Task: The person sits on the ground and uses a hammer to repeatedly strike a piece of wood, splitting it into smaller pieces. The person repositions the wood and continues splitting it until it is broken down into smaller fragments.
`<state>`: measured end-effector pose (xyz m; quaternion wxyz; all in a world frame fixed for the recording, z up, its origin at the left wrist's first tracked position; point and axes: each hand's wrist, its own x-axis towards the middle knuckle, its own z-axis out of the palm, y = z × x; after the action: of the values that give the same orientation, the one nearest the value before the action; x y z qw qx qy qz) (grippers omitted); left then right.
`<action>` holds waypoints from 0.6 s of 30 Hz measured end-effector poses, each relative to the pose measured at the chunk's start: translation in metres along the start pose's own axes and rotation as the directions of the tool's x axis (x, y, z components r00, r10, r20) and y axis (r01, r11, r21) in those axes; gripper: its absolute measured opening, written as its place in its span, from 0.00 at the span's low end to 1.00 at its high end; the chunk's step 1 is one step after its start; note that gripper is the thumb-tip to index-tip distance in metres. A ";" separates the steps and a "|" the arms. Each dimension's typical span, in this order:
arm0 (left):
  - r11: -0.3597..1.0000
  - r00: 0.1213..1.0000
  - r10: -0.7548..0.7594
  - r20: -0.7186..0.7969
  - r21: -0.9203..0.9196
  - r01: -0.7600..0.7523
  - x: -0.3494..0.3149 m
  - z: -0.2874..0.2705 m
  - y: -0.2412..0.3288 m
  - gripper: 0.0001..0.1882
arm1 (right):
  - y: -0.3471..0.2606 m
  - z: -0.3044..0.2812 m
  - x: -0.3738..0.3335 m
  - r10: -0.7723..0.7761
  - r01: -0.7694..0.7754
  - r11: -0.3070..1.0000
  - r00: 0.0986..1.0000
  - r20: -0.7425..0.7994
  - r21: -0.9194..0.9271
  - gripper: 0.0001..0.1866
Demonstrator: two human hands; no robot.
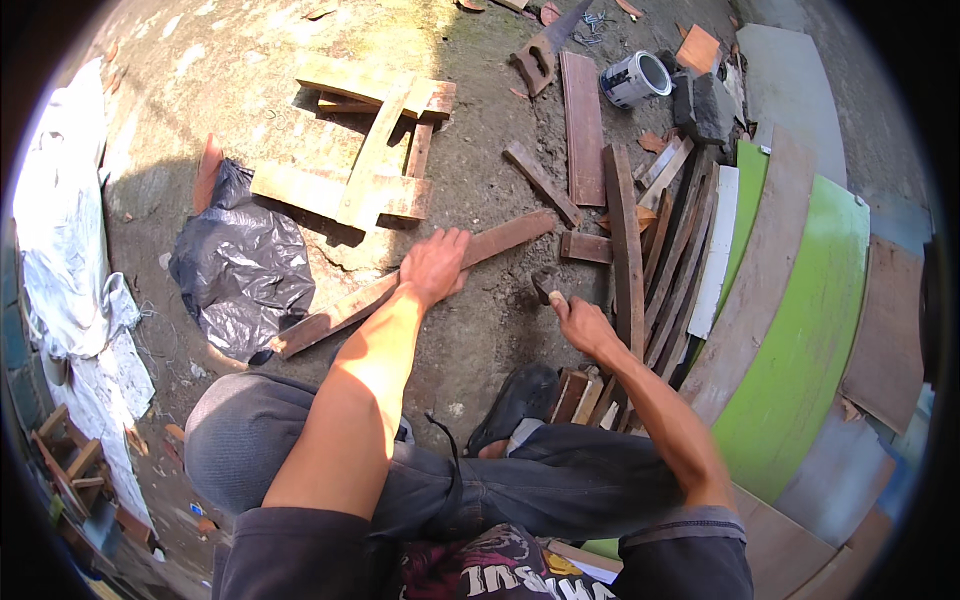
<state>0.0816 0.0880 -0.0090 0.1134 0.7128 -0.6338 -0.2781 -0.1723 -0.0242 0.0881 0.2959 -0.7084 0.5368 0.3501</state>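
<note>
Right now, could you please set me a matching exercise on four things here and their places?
1. Long brown wooden strip
2. Small dark-headed hand tool
3. Crumpled black plastic bag
4. Open cylindrical metal can

A. Beside the rough dark grey block
B. In the right hand
C. By the strip's left end
D. Gripped by the left hand

Pairs: 1-D; 2-B; 3-C; 4-A

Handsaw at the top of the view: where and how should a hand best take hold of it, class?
Probably by the handsaw's handle, coming from the person's side: that end lies nearer the person, its opening gives fingers room, and the blade points away. The right hand holds a small tool, so would need freeing first.
</note>
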 end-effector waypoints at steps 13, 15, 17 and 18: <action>0.999 0.999 -0.007 -0.035 -0.031 0.006 0.002 -0.004 -0.007 0.27 | -0.026 -0.030 -0.007 -0.311 0.523 0.806 0.774 -0.552 0.279 0.23; 1.000 1.000 0.000 -0.023 -0.024 -0.001 0.005 -0.006 -0.005 0.28 | -0.010 0.007 0.016 -0.387 0.557 0.815 0.730 -0.564 0.162 0.22; 1.000 1.000 -0.008 0.013 -0.011 0.008 0.006 -0.006 0.001 0.29 | 0.002 0.033 0.022 -0.336 0.462 0.878 0.778 -0.531 0.122 0.22; 1.000 1.000 0.004 0.006 -0.019 -0.004 0.005 -0.005 0.001 0.28 | 0.009 0.043 0.021 -0.244 0.365 0.918 0.827 -0.507 0.154 0.21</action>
<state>0.0842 0.0824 -0.0054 0.1187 0.7097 -0.6328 -0.2859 -0.1847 -0.0042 0.0458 0.2915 -0.8076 0.5108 0.0437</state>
